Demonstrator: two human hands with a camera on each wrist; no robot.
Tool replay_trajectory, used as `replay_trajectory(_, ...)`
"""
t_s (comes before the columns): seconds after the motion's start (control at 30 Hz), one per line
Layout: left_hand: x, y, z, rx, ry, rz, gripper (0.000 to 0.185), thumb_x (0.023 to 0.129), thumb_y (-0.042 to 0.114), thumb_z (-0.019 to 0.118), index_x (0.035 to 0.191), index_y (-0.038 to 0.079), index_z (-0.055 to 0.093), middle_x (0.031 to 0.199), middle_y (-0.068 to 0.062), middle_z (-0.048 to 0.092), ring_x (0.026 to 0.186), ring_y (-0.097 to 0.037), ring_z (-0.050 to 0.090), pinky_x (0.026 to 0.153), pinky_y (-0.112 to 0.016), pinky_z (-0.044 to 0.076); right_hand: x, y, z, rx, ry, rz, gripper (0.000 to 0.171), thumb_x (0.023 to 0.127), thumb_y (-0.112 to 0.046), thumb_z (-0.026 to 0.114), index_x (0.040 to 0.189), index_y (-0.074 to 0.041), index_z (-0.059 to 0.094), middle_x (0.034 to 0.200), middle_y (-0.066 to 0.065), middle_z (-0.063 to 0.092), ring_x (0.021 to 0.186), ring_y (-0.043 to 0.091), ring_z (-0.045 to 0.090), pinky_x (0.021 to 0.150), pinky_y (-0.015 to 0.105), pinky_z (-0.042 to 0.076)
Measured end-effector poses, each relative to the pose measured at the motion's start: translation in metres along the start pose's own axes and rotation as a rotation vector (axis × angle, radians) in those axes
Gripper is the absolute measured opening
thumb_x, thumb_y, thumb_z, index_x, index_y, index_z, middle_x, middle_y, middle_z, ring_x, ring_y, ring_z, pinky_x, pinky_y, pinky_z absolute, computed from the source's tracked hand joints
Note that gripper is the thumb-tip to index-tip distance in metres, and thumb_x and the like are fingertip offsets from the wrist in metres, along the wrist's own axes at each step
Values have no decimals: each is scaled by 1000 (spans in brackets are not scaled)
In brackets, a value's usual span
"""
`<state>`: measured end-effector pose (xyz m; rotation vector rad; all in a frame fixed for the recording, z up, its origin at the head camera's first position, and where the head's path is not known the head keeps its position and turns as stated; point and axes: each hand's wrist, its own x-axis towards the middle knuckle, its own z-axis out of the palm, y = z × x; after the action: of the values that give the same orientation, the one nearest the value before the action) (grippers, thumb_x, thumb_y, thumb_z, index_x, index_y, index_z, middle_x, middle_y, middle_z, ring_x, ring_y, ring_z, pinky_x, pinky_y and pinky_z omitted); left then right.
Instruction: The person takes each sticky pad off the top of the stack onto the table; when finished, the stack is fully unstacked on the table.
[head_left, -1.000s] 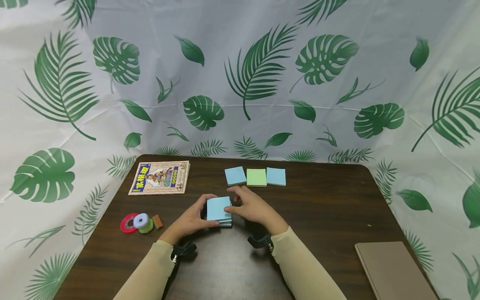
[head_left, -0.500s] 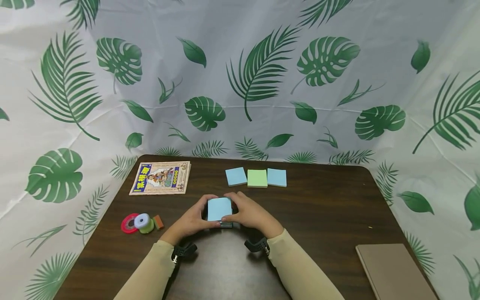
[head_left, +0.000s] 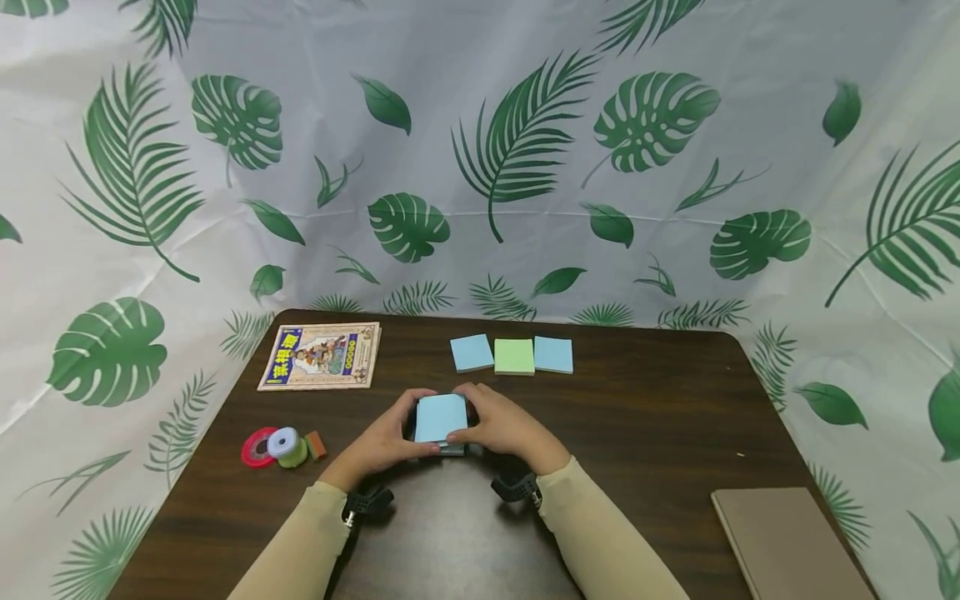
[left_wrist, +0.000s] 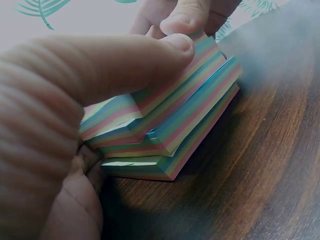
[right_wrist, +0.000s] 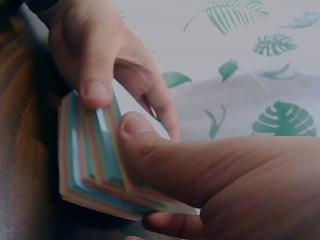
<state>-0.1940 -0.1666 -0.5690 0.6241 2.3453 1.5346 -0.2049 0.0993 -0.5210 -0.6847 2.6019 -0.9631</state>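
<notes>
Both hands are on the stack of sticky-note pads near the middle of the dark table, and the step in hand looks like squaring that stack up. The left hand grips it from its side, thumb curled over the blue top sheet, fingers wrapped round the edge; the right hand grips it from the other side, thumb on top, fingers round the far edge. From the head camera the pile looks neat, a single blue square between the palms. The left wrist camera tells a different story: the stack is really several striped pads, pink, green and blue layers, lying staggered and fanned, the lowest flat on the wood. The right wrist view shows the same stack edge-on, with a thumb pressed on its top and the other hand's thumb at its far corner. My read: the next move calls for an even squeeze from both sides so the offset pads slide flush without the upper ones skating off. Further back, a blue pad, a green pad and another blue pad sit in a row, touching.
</notes>
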Motion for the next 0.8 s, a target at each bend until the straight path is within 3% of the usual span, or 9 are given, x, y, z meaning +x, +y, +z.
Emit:
replay_trajectory(0.2,1,3,0,6,5,6,93,88,32,95,161,20,39,161,-12,49,137,-32,50,116,-55,41,-3,1,-11,28,-6,2,76,94,-37,88,157,-17,50,133,6,71,108,18,66,98,45,55)
replay_trajectory(0.4,1,3,0,21,8,-4,92,87,33,95,160,21,40,161,-9,49,141,-30,49,121,-57,35,-4,4,-16,21,19,4,76,93,-30,90,157,-19,49,114,5,73,94,18,65,89,42,55)
replay_trajectory(0.53,2,2,0,16,7,15,91,88,31,95,160,18,41,165,-9,49,150,-28,45,125,-56,32,-4,6,-23,43,56,0,75,94,-22,89,157,-19,49,109,4,72,90,17,64,85,41,54)
replay_trajectory(0.8,1,1,1,11,11,40,88,88,30,94,159,19,44,166,-8,50,157,-31,41,128,-62,28,-6,12,-33,110,93,-55,60,99,-16,82,152,-19,54,96,2,60,72,12,54,70,33,49)
